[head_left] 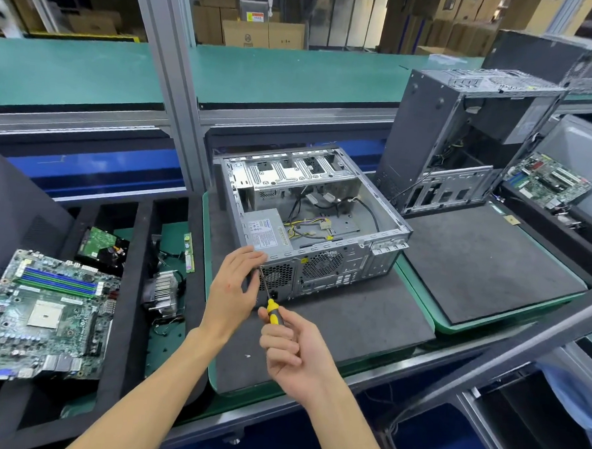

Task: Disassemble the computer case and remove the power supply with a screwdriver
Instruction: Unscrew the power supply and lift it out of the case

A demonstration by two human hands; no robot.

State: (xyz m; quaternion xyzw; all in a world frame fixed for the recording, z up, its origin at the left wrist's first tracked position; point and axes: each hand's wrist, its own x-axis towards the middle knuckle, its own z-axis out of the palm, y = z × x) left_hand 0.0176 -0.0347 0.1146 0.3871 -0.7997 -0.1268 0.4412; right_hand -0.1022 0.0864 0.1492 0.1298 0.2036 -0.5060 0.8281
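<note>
Pinching the yellow-and-black handle of the screwdriver (271, 311) between curled fingertips, the right hand (293, 353) angles the thin shaft up and to the left, with its tip at the rear panel of the computer case (313, 221), by the upper corner of the power supply's vent grille. The left hand (233, 289) rests against that same rear corner, its fingers loosely bent and close together, the fingertips touching the case's top edge just beside the shaft; whether they pinch the shaft cannot be told. The case lies on its side with the open side up on a dark foam mat (344, 326). The power supply (266, 230) sits inside, in the near-left corner, with its label facing up and loose coloured cables trailing to its right. A motherboard (43, 317) lies on the left, and a second, upright case (460, 140) stands behind on the right.
</note>
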